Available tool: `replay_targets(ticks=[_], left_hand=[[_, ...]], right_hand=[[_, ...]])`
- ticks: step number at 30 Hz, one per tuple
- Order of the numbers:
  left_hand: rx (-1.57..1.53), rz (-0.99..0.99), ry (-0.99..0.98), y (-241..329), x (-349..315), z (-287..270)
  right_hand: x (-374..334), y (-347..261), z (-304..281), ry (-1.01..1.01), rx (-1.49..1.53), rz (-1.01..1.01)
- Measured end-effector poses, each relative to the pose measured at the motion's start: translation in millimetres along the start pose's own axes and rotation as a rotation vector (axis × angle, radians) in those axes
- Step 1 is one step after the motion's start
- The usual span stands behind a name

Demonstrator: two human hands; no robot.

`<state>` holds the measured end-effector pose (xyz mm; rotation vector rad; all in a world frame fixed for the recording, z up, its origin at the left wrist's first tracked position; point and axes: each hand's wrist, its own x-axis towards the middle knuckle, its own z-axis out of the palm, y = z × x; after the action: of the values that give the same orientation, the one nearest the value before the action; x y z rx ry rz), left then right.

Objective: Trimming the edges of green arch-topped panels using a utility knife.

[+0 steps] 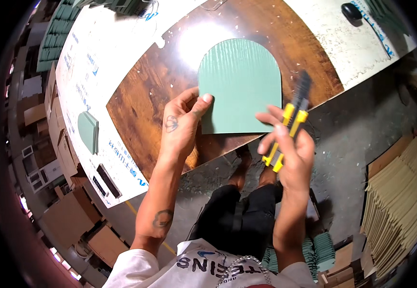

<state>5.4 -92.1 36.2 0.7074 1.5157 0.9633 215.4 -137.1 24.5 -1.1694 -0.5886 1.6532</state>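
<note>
A pale green arch-shaped board (pixel 239 86) with a rounded far end and a straight near edge lies on the brown wood-patterned panel (pixel 143 96). My left hand (pixel 183 117) grips its left edge, thumb on top and the fingertips partly hidden beneath. In my right hand (pixel 292 151) is a yellow and black utility knife (pixel 292 120), held near the board's lower right corner. The knife's front end points away from me and is smeared by motion, so I cannot tell how far the blade is out.
Small green pieces (pixel 88 132) lie stacked on the white tabletop (pixel 81 86) at left, with a dark bar-shaped object (pixel 109 181) nearer. A black object (pixel 351 10) sits far right. Cardboard sheets (pixel 400 201) are piled right, and green bundles (pixel 323 249) stand below.
</note>
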Motion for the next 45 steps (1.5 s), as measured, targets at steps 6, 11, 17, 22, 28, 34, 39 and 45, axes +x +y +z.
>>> replay_targets(ticks=[6, 11, 17, 22, 28, 34, 39, 45], left_hand=[[0.424, -0.085, 0.1, -1.3, 9.8, -7.5], [0.605, -0.111, 0.086, 10.7, 14.3, -11.1], [0.73, -0.014, 0.159, 7.0, 14.6, -10.2], [1.014, 0.475, 0.289, 1.0, 14.5, 0.9], [1.207, 0.808, 0.289, -22.8, 43.6, 32.2], [1.207, 0.82, 0.301, -38.7, 62.7, 51.3], [1.23, 0.818, 0.312, -39.3, 61.1, 51.0], [1.221, 0.865, 0.323, -39.2, 62.3, 49.1]], right_hand=[[-38.1, 16.7, -58.0, 0.19, -0.053, 0.004], [-58.7, 16.2, -72.2, 0.215, -0.09, 0.054], [-70.7, 19.8, -81.7, 0.178, -0.175, 0.113], [-66.9, 28.1, -57.4, 0.247, -0.433, -0.154], [-54.4, 28.2, -50.4, 0.119, -1.186, -0.517], [-64.4, 29.1, -53.1, 0.122, -1.374, -0.574], [-68.2, 29.3, -58.8, 0.146, -1.403, -0.591], [-61.6, 21.5, -59.8, 0.111, -1.415, -0.59]])
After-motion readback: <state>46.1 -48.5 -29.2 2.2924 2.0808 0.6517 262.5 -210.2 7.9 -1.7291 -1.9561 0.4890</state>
